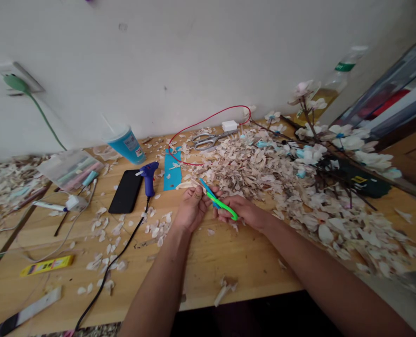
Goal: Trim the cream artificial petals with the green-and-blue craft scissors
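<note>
My right hand (241,209) is closed round a pair of scissors (222,204) with bright green and blue handles. The scissors' blue blade end points up and left, close to the fingers of my left hand (193,206). Those left fingers are pinched on a pale, thin piece like a dry husk (189,184), partly covered by the fingertips. Just behind lies a blue sheet (173,175), and a large heap of dry pale husks (243,164) spreads behind and to the right of both hands.
To the left are a blue glue gun (149,178), a black phone (125,192), a blue cup (129,146) and a yellow box (47,265). Metal scissors (211,139) lie behind. Flower branches (313,140) and a bottle (334,84) stand right. A black cable (113,264) crosses the table.
</note>
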{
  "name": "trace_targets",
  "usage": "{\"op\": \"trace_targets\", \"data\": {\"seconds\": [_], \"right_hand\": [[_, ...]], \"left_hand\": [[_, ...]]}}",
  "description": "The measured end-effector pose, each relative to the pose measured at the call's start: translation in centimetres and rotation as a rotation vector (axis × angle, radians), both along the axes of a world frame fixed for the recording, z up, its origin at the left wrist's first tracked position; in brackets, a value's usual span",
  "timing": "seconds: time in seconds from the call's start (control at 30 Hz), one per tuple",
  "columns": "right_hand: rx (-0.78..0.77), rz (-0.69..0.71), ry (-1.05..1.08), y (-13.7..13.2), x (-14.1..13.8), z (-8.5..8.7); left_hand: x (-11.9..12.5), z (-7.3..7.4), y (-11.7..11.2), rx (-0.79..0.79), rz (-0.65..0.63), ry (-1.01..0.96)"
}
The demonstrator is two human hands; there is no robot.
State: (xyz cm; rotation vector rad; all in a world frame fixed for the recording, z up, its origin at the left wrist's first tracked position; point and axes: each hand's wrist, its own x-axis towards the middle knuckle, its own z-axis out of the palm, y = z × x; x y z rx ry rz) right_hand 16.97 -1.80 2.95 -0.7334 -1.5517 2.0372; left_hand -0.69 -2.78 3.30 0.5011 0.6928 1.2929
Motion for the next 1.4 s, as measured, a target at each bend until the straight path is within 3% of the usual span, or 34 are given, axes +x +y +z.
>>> {"op": "trace_targets", "data": {"seconds": [0.37, 0.6, 0.77, 1.0, 1.4], "right_hand": [[-0.135, 0.017, -0.104, 0.0, 0.0, 1.0], [-0.144, 0.052, -0.024, -0.1, 0.0, 1.3], [-0.156, 0.024, -0.008, 0.0, -0.1, 1.6], [-0.165, 0.020, -0.045, 0.1, 0.1, 1.3], [-0.166, 0.037, 0.027, 0.1, -0.1, 0.8]], "left_hand": [[-0.9, -0.6, 0.7, 0.068, -0.061, 0.107], [-1.1, -0.8, 0.4, 0.073, -0.211, 0.142], [-0.8, -0.3, 0.1, 0.048, -0.167, 0.075], [-0.4, -0.7, 0.5, 0.067, 0.033, 0.051], [-0.8, -1.2, 0.6, 0.080, -0.116, 0.232]]}}
